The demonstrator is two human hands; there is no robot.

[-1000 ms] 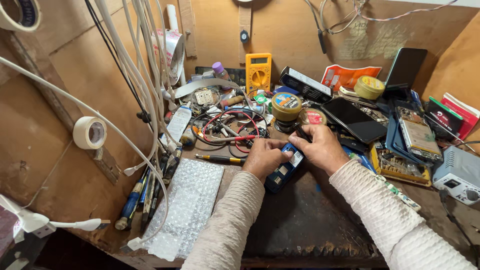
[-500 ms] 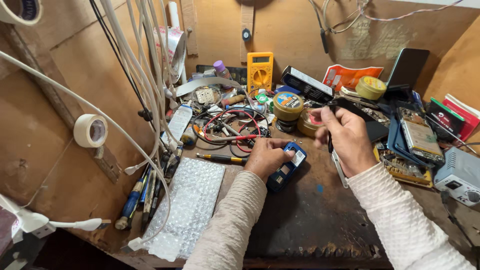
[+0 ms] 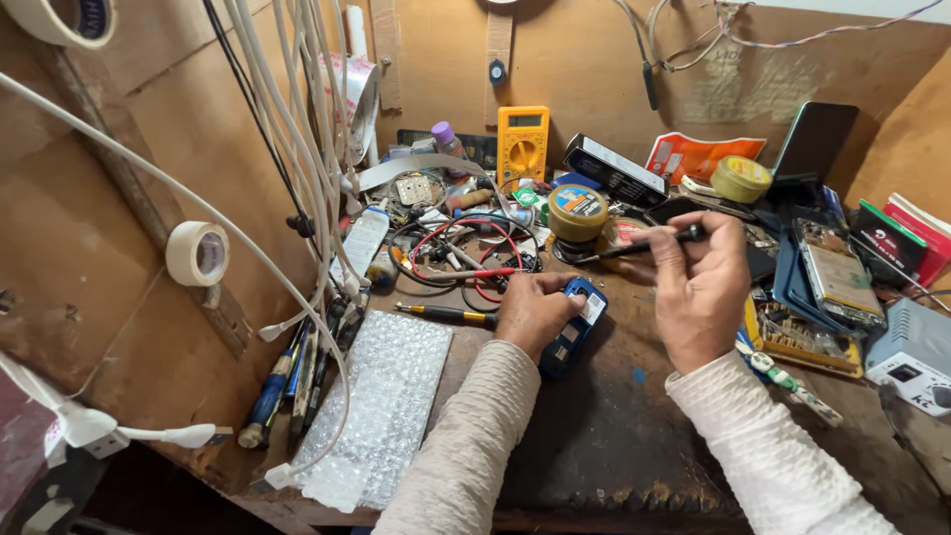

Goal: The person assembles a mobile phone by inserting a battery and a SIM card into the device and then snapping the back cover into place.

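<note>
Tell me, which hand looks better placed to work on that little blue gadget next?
Probably the right hand: it holds a thin dark tool just above the blue device, while the left hand is busy pinning it down.

One head-worn view looks steeply down, close over the workbench [image 3: 614, 446].

The right hand [image 3: 698, 292] is off the blue phone [image 3: 573, 327], where it lay against the left hand a second ago. It now hangs above the bench toward the back right, well apart from the phone, and grips a thin dark tool [image 3: 639, 247] whose tip points left at the round tin [image 3: 578, 213]. Half a second ago it was already lifted there; since then the tool has levelled out. The phone's right side now shows uncovered.
</note>
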